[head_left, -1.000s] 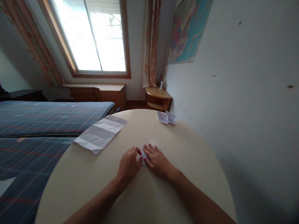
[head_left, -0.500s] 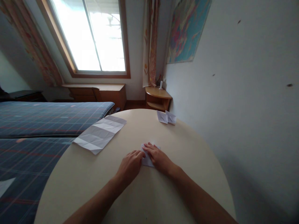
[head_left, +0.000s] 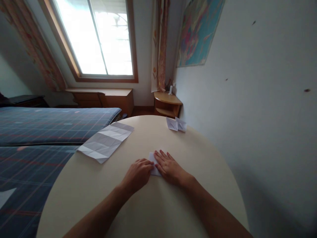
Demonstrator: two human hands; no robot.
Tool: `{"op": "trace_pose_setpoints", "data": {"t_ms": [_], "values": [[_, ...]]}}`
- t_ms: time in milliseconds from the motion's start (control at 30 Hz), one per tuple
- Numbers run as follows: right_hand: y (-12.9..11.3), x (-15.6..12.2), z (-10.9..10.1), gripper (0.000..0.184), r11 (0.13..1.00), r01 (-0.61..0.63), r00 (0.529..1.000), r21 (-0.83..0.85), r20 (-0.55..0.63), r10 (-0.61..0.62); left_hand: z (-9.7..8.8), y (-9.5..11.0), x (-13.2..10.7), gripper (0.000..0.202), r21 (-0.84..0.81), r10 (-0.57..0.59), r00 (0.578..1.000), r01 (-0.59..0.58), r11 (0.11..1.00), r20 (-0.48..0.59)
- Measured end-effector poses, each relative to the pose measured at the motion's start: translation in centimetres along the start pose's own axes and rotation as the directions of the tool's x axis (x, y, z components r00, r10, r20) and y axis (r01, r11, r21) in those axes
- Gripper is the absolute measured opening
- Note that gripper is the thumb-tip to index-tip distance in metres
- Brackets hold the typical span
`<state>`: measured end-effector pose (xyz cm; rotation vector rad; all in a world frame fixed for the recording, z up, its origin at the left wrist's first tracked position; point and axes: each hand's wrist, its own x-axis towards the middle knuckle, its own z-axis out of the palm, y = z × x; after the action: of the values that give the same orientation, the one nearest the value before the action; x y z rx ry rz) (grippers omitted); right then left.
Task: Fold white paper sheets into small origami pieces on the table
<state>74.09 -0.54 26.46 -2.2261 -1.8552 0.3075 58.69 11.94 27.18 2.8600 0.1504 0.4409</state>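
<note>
A small folded piece of white paper [head_left: 153, 162] lies on the round cream table [head_left: 138, 211], mostly covered by my hands. My right hand [head_left: 169, 167] lies flat on it with fingers stretched out and pressed down. My left hand [head_left: 137, 173] rests beside it with fingers curled, the fingertips touching the paper's left edge. Whether the left fingers pinch the paper I cannot make out.
A creased, unfolded white sheet [head_left: 106, 141] lies at the table's far left edge. Two small folded paper shapes [head_left: 176, 124] stand at the far side near the wall. A plaid-covered bed [head_left: 37, 132] lies left; a wooden corner shelf [head_left: 167, 103] stands behind.
My right hand has spread its fingers flat over the small paper and shifted slightly towards me. My left hand has slid right along the paper's edge.
</note>
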Motion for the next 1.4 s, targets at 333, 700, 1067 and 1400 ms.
{"op": "trace_pose_setpoints", "data": {"t_ms": [333, 700, 1067, 1400], "values": [[0.2, -0.1, -0.9, 0.056, 0.996, 0.064, 0.996, 0.067, 0.062, -0.068, -0.3, -1.3, 0.2, 0.03, -0.067, 0.025, 0.999, -0.028, 0.997, -0.041], [2.1, -0.9, -0.9, 0.054, 0.972, -0.208, 0.969, -0.108, -0.157, 0.19, 0.1, -1.1, 0.0, 0.026, -0.021, 0.001, 1.0, -0.001, 1.0, -0.005], [-1.1, -0.8, 0.1, 0.071, 0.996, -0.084, 0.996, 0.006, -0.007, 0.084, -0.8, -0.1, 0.4, 0.019, 0.083, -0.103, 0.995, 0.104, 0.991, -0.012], [0.4, -0.4, -0.2, 0.062, 0.983, -0.182, 0.98, -0.034, -0.094, 0.178, -0.4, -0.8, -0.2, 0.021, -0.016, -0.051, 0.998, 0.052, 0.999, 0.025]]}}
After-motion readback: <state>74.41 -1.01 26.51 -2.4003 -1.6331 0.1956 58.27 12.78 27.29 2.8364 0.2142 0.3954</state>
